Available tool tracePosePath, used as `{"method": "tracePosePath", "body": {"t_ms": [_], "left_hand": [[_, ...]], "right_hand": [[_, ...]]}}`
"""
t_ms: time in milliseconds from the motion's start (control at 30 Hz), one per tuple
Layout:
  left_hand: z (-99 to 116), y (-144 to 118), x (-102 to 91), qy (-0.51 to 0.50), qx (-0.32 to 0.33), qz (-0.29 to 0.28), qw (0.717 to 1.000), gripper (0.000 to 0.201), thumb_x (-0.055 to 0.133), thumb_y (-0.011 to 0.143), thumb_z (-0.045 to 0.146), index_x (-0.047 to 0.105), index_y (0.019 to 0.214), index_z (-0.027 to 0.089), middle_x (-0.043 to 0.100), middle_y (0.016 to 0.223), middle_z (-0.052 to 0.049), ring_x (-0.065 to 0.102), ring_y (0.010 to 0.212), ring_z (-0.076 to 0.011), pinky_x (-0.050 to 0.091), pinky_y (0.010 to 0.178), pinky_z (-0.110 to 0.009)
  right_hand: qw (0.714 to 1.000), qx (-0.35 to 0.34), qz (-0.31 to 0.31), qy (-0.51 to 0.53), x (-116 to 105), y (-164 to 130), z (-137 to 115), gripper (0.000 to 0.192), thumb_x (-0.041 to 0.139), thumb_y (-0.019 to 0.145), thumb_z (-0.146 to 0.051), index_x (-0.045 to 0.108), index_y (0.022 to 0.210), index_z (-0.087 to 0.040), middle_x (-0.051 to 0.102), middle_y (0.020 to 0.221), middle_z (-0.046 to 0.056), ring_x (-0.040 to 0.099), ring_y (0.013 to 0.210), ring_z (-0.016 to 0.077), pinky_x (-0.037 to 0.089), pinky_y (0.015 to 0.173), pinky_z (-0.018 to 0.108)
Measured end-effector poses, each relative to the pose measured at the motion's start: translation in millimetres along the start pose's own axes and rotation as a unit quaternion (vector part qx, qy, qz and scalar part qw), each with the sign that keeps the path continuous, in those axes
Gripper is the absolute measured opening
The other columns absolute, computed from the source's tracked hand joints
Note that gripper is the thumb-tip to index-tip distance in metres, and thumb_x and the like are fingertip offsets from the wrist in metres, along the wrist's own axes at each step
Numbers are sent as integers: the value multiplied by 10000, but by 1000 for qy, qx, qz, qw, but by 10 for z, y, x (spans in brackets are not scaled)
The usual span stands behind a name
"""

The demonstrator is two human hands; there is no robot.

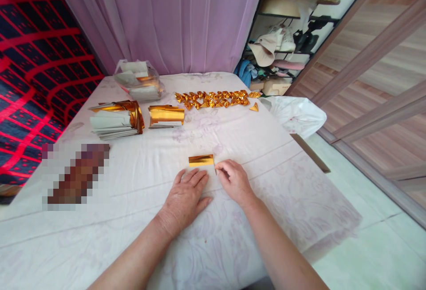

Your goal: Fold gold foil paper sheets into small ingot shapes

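Left hand (185,197) pressed flat on the white tablecloth (133,219), right hand (234,180) pinching the gold foil strip (201,160) just beyond it.

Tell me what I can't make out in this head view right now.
- Lower part of the gold sheet: covered by the left hand and right hand.
- Right hand fingers: curled under; any pinch is hidden.
- Pixelated patch: blurred, unreadable.
- Plastic bag contents: too small.
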State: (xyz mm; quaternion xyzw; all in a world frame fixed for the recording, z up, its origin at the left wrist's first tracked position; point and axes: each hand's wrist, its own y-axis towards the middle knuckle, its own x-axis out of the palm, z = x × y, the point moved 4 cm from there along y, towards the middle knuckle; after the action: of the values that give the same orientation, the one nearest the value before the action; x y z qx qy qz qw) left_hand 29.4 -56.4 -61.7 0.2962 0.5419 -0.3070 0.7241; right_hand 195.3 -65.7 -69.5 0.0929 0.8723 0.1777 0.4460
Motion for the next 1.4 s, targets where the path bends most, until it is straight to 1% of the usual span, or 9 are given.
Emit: {"method": "tracePosePath", "body": {"t_ms": [100, 233, 333, 500, 633, 800, 900, 1133, 1400], "left_hand": [[2, 4, -6, 5, 0, 0, 1000, 500, 537, 913, 446, 528, 1329, 169, 561, 1378, -116, 476, 1291, -287, 297, 1110, -521], [-6, 9, -4, 9, 2, 1, 1000, 504, 535, 912, 444, 522, 1330, 162, 567, 1372, -124, 479, 1291, -285, 290, 1110, -530], [-15, 14, 3, 12, -3, -6, 1000, 517, 547, 905, 442, 515, 1336, 159, 567, 1373, -129, 485, 1289, -283, 284, 1112, -543], [-27, 8, 10, 13, -7, -11, 1000, 526, 533, 906, 462, 513, 1341, 167, 557, 1388, -122, 469, 1308, -285, 264, 1119, -559], [-36, -8, 24, 11, -4, 3, 1000, 533, 523, 903, 468, 510, 1349, 176, 551, 1394, -121, 455, 1321, -286, 283, 1112, -536], [-30, -30, 24, 1, -2, 26, 1000, 559, 517, 897, 472, 484, 1374, 183, 548, 1394, -126, 461, 1318, -276, 288, 1112, -526], [-8, -36, 5, -3, 0, 23, 1000, 552, 510, 901, 457, 473, 1384, 193, 548, 1396, -119, 459, 1320, -272, 279, 1115, -531], [22, -26, -22, 13, -6, -2, 1000, 554, 500, 899, 443, 468, 1389, 188, 539, 1406, -115, 469, 1312, -280, 281, 1112, -537], [-39, -71, -8, 41, -2, 12, 999, 531, 469, 915, 467, 502, 1355, 172, 555, 1394, -117, 471, 1324, -257, 245, 1149, -489]], "right_hand": [[1000, 9, 4, -6, 34, 16, -21, 105, 536, 860, -167, 631, 886, -203, 667, 826, 19, 603, 775, 164, 420, 738, 278], [997, 32, -26, -59, 84, 32, -45, 34, 615, 840, -205, 648, 833, -212, 660, 860, 25, 606, 862, 186, 409, 786, 296], [996, 30, -45, -68, 95, 37, -35, 56, 612, 846, -191, 656, 825, -218, 648, 870, 25, 601, 882, 181, 408, 808, 297], [997, -1, -54, -49, 94, 46, 12, 119, 571, 849, -131, 657, 855, -213, 656, 891, 26, 606, 875, 166, 425, 811, 282], [996, -5, -56, -71, 96, 62, -11, 120, 564, 846, -138, 657, 864, -212, 658, 904, 32, 607, 890, 168, 422, 809, 278], [992, 33, -53, -112, 107, 73, -75, 56, 611, 855, -250, 657, 853, -220, 657, 904, 34, 602, 891, 180, 400, 792, 285], [990, 45, -52, -121, 116, 71, -84, 54, 616, 850, -251, 660, 856, -221, 654, 910, 36, 600, 900, 185, 390, 788, 286], [989, 39, -53, -130, 115, 65, -84, 63, 614, 853, -243, 669, 872, -219, 656, 918, 43, 600, 891, 192, 377, 767, 293], [991, 30, -43, -124, 128, 57, -63, 43, 620, 845, -235, 662, 848, -226, 656, 894, 36, 596, 867, 190, 365, 736, 289]]}}
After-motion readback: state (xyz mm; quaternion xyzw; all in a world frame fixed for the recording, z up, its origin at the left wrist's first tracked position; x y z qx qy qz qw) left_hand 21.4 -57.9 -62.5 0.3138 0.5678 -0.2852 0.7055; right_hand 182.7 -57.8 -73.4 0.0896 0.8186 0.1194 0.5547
